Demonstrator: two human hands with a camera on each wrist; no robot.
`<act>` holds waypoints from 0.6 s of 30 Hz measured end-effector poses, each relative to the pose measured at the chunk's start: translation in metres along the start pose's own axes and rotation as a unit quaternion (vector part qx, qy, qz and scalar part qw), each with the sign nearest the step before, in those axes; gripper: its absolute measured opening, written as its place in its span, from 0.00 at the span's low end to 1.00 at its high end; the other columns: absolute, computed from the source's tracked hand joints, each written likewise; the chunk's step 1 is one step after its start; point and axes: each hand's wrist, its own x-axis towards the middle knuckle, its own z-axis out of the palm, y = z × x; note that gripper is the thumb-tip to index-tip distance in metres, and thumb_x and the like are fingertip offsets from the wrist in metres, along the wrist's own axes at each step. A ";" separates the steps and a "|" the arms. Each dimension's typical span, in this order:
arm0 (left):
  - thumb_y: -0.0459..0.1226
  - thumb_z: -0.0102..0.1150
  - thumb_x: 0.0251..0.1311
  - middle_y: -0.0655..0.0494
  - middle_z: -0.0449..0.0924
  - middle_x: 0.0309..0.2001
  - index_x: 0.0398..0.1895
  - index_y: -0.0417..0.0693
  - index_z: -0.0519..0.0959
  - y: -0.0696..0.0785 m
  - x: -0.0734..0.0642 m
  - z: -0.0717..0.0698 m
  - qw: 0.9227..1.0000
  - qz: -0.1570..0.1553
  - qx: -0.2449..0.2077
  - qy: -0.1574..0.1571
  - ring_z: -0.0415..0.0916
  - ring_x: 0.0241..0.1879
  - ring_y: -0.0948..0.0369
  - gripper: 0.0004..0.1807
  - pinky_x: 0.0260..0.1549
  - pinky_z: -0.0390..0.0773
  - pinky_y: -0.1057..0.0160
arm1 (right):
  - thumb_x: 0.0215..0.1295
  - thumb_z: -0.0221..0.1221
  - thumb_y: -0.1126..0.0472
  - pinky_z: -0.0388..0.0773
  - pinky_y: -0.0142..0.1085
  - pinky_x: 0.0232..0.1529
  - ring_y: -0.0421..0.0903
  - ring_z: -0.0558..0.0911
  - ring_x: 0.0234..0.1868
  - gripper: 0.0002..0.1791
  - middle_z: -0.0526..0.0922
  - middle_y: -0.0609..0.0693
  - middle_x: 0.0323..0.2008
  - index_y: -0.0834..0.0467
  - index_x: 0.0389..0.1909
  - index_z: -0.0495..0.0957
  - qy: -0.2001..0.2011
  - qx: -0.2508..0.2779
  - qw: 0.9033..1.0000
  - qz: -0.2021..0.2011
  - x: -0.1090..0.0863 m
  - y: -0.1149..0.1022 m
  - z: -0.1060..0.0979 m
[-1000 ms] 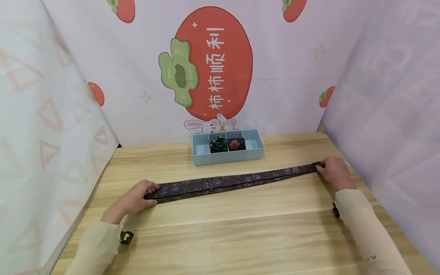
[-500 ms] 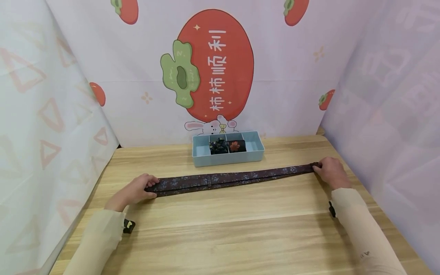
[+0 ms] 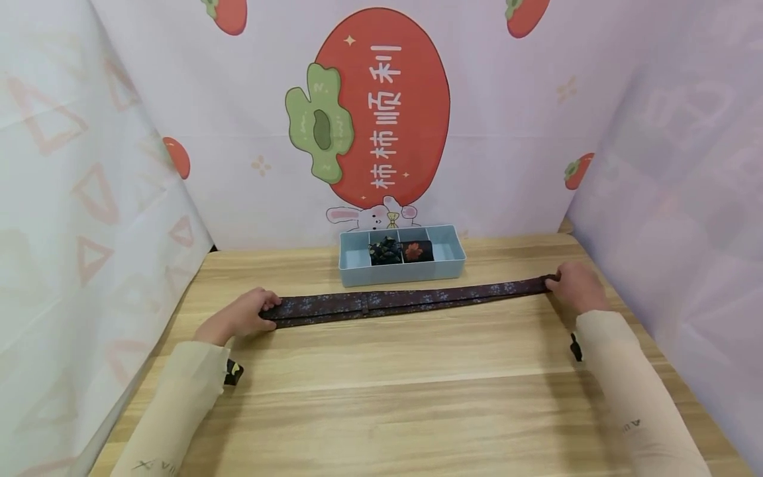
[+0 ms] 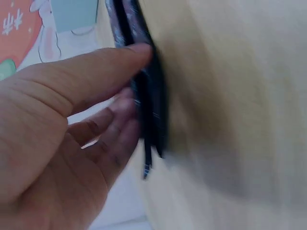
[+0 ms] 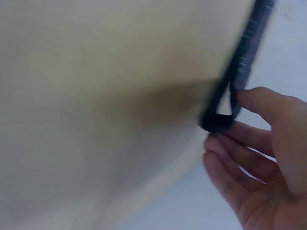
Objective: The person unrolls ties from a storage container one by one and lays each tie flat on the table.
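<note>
A dark necktie [image 3: 417, 300] with blue flower sprigs, doubled lengthwise, stretches across the table between both hands. At its wider left end, my left hand [image 3: 243, 315] pinches the layers between thumb and fingers. In the left wrist view the tie's ends [image 4: 152, 110] poke out just past those fingers. My right hand [image 3: 578, 287] pinches the narrow right end. There the tie [image 5: 249, 48] bends back in a small loop, seen in the right wrist view with the thumb on one side and fingertips beneath. Shadows lie on the wood below it.
Behind the tie stands a light blue divided box [image 3: 402, 273]. Its two middle compartments hold a dark patterned rolled cloth [image 3: 385, 251] and a dark roll with a red flower [image 3: 417, 251]. Printed cloth [image 3: 238, 106] hangs at the back and both sides of the wooden table [image 3: 387, 397].
Both hands have carried the tie away from the body, closer to the box, the left end moving most. Their pinches on the ends have stayed. The head view has shifted slightly.
</note>
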 end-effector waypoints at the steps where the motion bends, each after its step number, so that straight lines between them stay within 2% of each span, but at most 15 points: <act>1: 0.32 0.74 0.62 0.39 0.79 0.49 0.59 0.28 0.78 0.004 0.001 -0.003 1.000 -0.002 0.013 -0.006 0.77 0.49 0.48 0.25 0.53 0.80 0.45 | 0.72 0.61 0.61 0.62 0.36 0.22 0.43 0.63 0.19 0.24 0.65 0.47 0.14 0.59 0.15 0.68 0.001 0.000 1.000 -0.008 0.002 -0.002 -0.005; 5: 0.35 0.71 0.65 0.35 0.82 0.53 0.61 0.27 0.77 0.021 0.009 -0.017 0.998 -0.005 0.053 -0.028 0.81 0.53 0.43 0.26 0.56 0.82 0.42 | 0.69 0.62 0.62 0.57 0.37 0.23 0.42 0.55 0.18 0.28 0.53 0.43 0.14 0.53 0.14 0.57 0.006 -0.005 0.999 -0.035 0.018 -0.024 -0.027; 7: 0.35 0.68 0.68 0.32 0.82 0.54 0.62 0.25 0.76 0.030 0.016 -0.025 0.998 -0.002 0.061 -0.028 0.81 0.54 0.41 0.26 0.56 0.82 0.40 | 0.70 0.63 0.60 0.69 0.43 0.25 0.48 0.66 0.19 0.23 0.65 0.53 0.15 0.61 0.17 0.67 -0.006 -0.013 0.999 -0.046 0.026 -0.042 -0.039; 8: 0.36 0.66 0.70 0.31 0.82 0.55 0.63 0.24 0.75 0.035 0.021 -0.029 0.997 0.001 0.067 -0.025 0.81 0.54 0.40 0.26 0.56 0.82 0.40 | 0.70 0.64 0.59 0.76 0.47 0.30 0.54 0.74 0.23 0.19 0.74 0.60 0.20 0.67 0.22 0.73 -0.015 -0.017 0.998 -0.055 0.031 -0.052 -0.043; 10: 0.38 0.64 0.72 0.30 0.81 0.58 0.65 0.24 0.73 0.045 0.030 -0.035 0.997 0.002 0.071 -0.015 0.80 0.56 0.39 0.28 0.58 0.81 0.39 | 0.70 0.65 0.58 0.83 0.56 0.46 0.65 0.84 0.38 0.20 0.84 0.72 0.37 0.75 0.40 0.80 -0.033 -0.031 0.996 -0.076 0.039 -0.074 -0.049; 11: 0.39 0.63 0.73 0.29 0.80 0.59 0.67 0.23 0.72 0.049 0.035 -0.037 0.997 0.004 0.072 -0.008 0.80 0.58 0.38 0.29 0.59 0.80 0.39 | 0.70 0.66 0.57 0.82 0.60 0.53 0.69 0.84 0.48 0.23 0.84 0.75 0.47 0.77 0.50 0.80 -0.043 -0.035 0.995 -0.088 0.043 -0.085 -0.051; 12: 0.41 0.62 0.73 0.27 0.79 0.60 0.67 0.23 0.71 0.054 0.041 -0.039 0.997 0.008 0.075 0.001 0.79 0.59 0.36 0.31 0.61 0.79 0.38 | 0.70 0.67 0.57 0.80 0.63 0.58 0.71 0.83 0.56 0.27 0.82 0.76 0.56 0.77 0.57 0.78 -0.052 -0.037 0.992 -0.105 0.047 -0.096 -0.053; 13: 0.42 0.61 0.74 0.27 0.77 0.63 0.69 0.23 0.70 0.059 0.046 -0.041 0.997 0.005 0.075 0.008 0.77 0.62 0.35 0.33 0.64 0.77 0.37 | 0.70 0.67 0.57 0.79 0.63 0.61 0.71 0.81 0.59 0.29 0.81 0.76 0.57 0.77 0.59 0.77 -0.062 -0.034 0.990 -0.118 0.051 -0.107 -0.053; 18: 0.53 0.60 0.74 0.27 0.60 0.78 0.80 0.26 0.56 0.086 0.075 -0.040 0.997 -0.021 0.069 0.029 0.59 0.78 0.34 0.47 0.78 0.62 0.37 | 0.68 0.71 0.57 0.79 0.59 0.66 0.66 0.81 0.63 0.31 0.82 0.69 0.61 0.72 0.64 0.77 -0.094 -0.027 0.980 -0.172 0.070 -0.159 -0.050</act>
